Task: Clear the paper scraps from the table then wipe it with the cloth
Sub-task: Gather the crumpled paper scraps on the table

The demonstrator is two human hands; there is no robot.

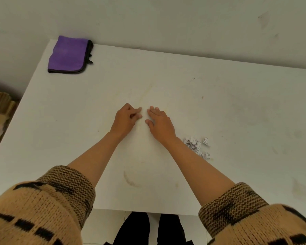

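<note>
My right hand lies flat on the table, my left hand loosely curled; both look empty. The scraps, by my right wrist, look light and crumpled; I'd pinch them together. The soft cloth lies far-left.

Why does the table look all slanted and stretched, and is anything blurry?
Head view: the wide lens stretches the table, so its edges splay outward; the light is soft and even, with hardly any shadows and no glare; the paper scraps and the cloth look slightly soft; the sleeves loom large at the bottom.
</note>
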